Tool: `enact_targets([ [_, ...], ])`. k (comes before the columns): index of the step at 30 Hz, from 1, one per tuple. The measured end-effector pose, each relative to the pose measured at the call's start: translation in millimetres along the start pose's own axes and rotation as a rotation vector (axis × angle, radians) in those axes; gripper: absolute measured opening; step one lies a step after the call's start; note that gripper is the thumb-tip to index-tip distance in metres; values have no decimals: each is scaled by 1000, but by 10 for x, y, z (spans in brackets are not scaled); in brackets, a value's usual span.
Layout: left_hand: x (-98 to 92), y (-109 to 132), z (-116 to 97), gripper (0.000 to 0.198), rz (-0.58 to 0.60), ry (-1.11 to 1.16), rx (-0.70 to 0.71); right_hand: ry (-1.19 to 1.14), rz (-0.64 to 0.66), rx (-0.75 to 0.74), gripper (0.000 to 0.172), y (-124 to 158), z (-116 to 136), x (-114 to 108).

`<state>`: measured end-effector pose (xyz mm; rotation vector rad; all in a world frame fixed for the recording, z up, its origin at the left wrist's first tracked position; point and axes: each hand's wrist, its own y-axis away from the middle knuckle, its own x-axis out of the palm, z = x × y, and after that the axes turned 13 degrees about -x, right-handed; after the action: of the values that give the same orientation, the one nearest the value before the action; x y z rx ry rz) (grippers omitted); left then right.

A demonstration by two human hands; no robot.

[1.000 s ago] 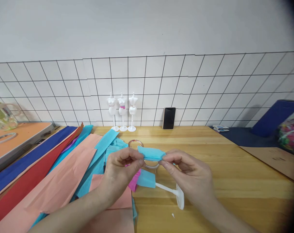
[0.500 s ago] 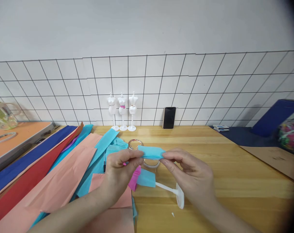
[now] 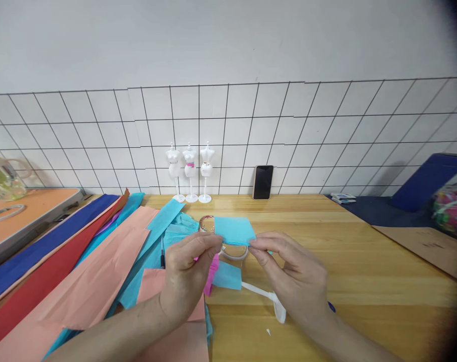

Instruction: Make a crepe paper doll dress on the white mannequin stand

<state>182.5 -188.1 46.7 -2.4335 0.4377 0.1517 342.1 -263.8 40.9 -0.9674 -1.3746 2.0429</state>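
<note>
Blue paper (image 3: 235, 231) is up in front of me, just clear of the table (image 3: 364, 261) near the middle of my view, held between the two hands. I have its lower left corner in the left hand (image 3: 186, 274), thumb and forefinger pinched together with just the paper between them. I have its lower right corner in the right hand (image 3: 298, 274) in the same tight pinch, the other fingers curled. Its lower edge runs between the fingertips, and the sheet rises above them.

Below it I see a white stand (image 3: 257, 289) lying on its side, its rod running into a blue wrap (image 3: 228, 276); its base is just beside the right hand. A pink piece (image 3: 210, 281) sits between the wrap and the left hand. Behind the paper I can make out part of a ring (image 3: 236, 257) and, farther back, a beaded hoop (image 3: 204, 224). A small scrap (image 3: 268, 332) lies nearer me.

Peach paper (image 3: 115, 261), red paper (image 3: 35, 301) and navy paper (image 3: 51, 246) overlap on the left. Against the tiled wall (image 3: 243, 125) I have three white mannequins, left (image 3: 173, 163), middle (image 3: 189, 157) and right (image 3: 206, 157), and a phone (image 3: 263, 182) propped upright.
</note>
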Motion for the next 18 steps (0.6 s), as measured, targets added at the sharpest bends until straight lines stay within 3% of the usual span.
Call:
enact_targets([
  [3,-2,4,4,14,1,-12,-22,14,-8,3,20,18,3,4],
  [7,0,6,27,12,1,-1,-161,16,-10,56,17,8,11,16],
  [18,-3,-33,-99,7,94,249,-458,-180,3,201,12,-37,-8,-13],
])
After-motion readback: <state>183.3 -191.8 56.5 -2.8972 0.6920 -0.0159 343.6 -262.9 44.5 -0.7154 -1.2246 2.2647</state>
